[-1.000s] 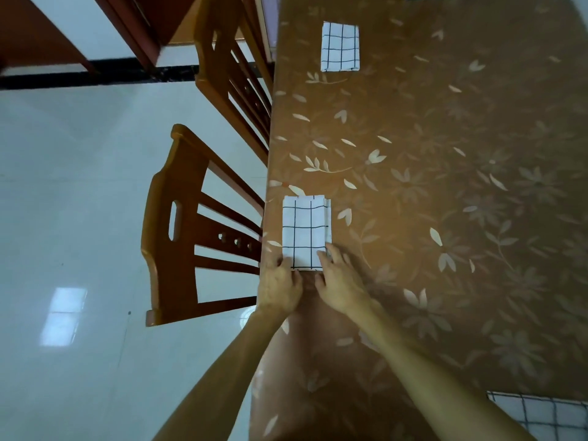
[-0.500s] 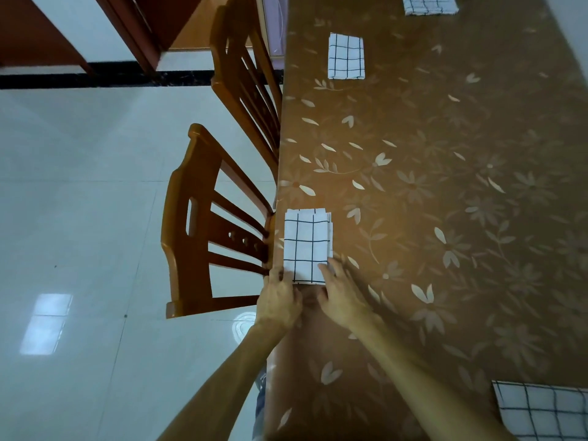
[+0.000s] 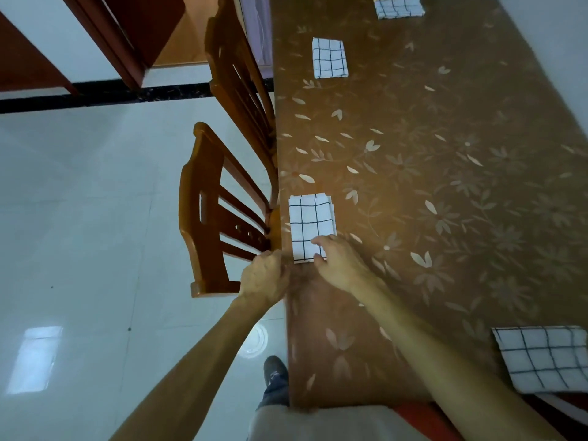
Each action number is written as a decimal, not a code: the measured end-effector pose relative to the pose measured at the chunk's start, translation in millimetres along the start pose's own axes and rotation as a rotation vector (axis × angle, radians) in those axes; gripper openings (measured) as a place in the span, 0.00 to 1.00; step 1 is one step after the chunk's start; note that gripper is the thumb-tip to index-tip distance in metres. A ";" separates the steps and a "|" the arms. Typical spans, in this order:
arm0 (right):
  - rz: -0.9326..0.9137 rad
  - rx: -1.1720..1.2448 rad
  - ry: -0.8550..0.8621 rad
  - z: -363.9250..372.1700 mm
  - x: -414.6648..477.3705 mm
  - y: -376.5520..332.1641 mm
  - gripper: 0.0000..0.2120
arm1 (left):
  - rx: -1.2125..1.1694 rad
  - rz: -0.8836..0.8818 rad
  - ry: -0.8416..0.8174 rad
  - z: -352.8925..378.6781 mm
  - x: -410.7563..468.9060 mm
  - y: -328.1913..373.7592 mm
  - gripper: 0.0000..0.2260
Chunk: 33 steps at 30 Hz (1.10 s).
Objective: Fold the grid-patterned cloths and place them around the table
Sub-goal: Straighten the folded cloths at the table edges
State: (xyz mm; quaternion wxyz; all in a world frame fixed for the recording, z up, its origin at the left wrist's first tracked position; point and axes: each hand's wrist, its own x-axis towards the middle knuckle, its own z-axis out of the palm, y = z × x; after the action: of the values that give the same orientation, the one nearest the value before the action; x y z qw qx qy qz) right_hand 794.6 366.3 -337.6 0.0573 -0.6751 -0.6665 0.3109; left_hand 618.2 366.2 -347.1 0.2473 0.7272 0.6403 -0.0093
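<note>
A folded white cloth with a black grid (image 3: 310,222) lies flat near the left edge of the brown flower-patterned table (image 3: 429,186). My right hand (image 3: 339,261) rests with spread fingers on the cloth's near right corner. My left hand (image 3: 265,278) sits at the table's edge, by the cloth's near left corner, fingers curled; whether it pinches the cloth is hidden. Three more grid cloths lie on the table: one folded farther along the left edge (image 3: 329,57), one at the far end (image 3: 399,7), one larger at the near right (image 3: 545,358).
Two wooden chairs stand against the table's left side, the nearer one (image 3: 210,218) beside the cloth and the farther one (image 3: 237,74) behind it. A glossy pale tiled floor (image 3: 79,218) spreads to the left. My shoe (image 3: 275,370) is by the table's near corner.
The view has pulled back and tilted, showing more of the table's near end and my shoe. Both hands stay at the cloth's near edge; the right hand has slid further onto it.
</note>
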 end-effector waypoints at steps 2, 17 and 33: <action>0.011 0.056 0.031 -1.2 -10.6 -17.7 0.18 | 0.012 0.033 0.010 -13.6 -7.9 -14.8 0.10; -0.127 0.056 0.034 -14.1 -34.3 -179.1 0.18 | -0.050 -0.073 0.056 -160.9 -75.7 -139.5 0.13; -0.200 0.135 0.062 -0.8 90.9 -282.4 0.20 | -0.094 -0.105 0.095 -246.1 8.7 -254.3 0.13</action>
State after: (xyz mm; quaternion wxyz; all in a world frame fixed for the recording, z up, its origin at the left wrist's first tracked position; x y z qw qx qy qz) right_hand 543.5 481.4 -229.2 0.1540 -0.6090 -0.7061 0.3269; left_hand 307.2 480.4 -222.5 0.2496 0.6799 0.6882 0.0422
